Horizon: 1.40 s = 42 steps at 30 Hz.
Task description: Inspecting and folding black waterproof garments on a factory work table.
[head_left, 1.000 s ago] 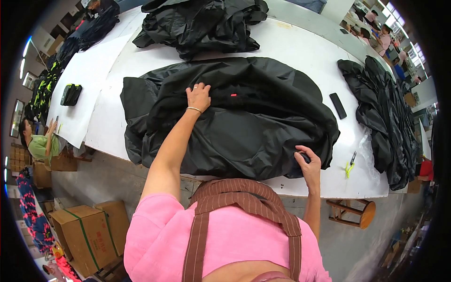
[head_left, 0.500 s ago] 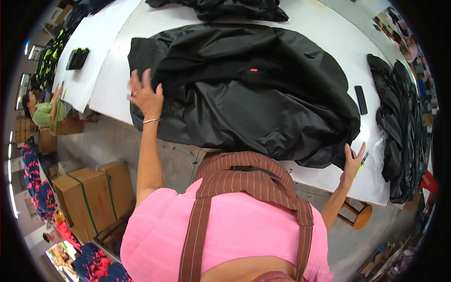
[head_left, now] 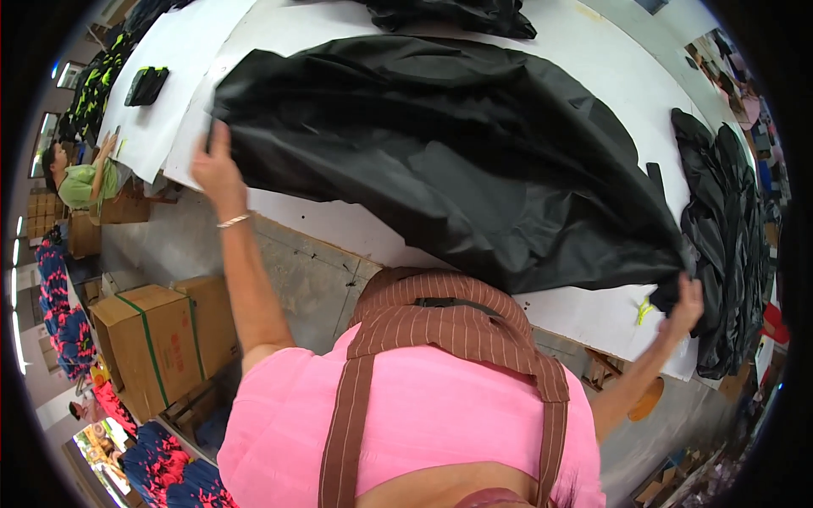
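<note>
A large piece of shiny black fabric, seemingly a garment (head_left: 457, 169), stretches between my hands over the white table (head_left: 593, 317). At its left edge my left hand (head_left: 222, 173) is closed on the cloth. My right hand (head_left: 688, 306) grips the other end near the table's right side, its fingers partly hidden and a little blurred. The near edge of the cloth sags toward my waist. Just left of my right hand lies a small tool with yellow-green handles (head_left: 644, 311), partly covered by the fabric.
More black garments lie in a pile (head_left: 720, 245) at the right and another (head_left: 453, 15) at the far edge. A dark flat object (head_left: 655, 178) rests by the cloth. A folded black bundle (head_left: 146, 86), a person in green (head_left: 80, 182), a carton (head_left: 157, 347) and a stool (head_left: 646, 400) are around.
My left hand, open on the cloth before, has moved left and closed on its edge. My right hand has moved right with its end. The fabric is spread wider, and its red tag no longer shows.
</note>
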Each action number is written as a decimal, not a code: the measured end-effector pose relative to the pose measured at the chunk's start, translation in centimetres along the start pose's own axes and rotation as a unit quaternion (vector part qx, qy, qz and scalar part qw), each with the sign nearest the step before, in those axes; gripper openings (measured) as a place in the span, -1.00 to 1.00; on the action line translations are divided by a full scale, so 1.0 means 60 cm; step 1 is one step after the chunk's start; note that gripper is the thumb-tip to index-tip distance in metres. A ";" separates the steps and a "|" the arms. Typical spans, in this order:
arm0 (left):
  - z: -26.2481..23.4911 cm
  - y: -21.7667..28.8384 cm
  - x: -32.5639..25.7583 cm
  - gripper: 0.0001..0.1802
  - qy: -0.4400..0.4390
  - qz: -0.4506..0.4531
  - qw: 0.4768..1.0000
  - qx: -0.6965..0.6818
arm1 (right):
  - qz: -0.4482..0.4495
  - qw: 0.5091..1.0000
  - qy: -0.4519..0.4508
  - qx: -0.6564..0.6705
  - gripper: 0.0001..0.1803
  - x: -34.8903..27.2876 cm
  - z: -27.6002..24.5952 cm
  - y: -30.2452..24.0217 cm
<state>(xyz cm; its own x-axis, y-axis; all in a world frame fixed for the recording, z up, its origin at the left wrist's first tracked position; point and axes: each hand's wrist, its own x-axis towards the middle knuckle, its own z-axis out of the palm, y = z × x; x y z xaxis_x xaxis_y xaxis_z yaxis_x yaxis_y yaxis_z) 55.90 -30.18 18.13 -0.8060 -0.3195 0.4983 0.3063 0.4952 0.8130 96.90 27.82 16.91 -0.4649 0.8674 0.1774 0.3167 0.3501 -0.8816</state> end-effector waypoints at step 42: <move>0.331 0.094 -0.421 -0.63 -0.586 0.265 0.766 0.008 | -0.071 0.955 -0.241 -0.157 -0.40 -0.189 0.417 -0.021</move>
<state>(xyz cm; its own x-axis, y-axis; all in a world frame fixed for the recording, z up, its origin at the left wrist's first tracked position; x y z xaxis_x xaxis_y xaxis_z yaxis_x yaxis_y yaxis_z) 67.92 -3.27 4.12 -0.4747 0.8695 0.1365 0.7486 0.3173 0.5822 81.09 8.69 5.05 -0.8244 0.5660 -0.0033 0.4195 0.6071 -0.6748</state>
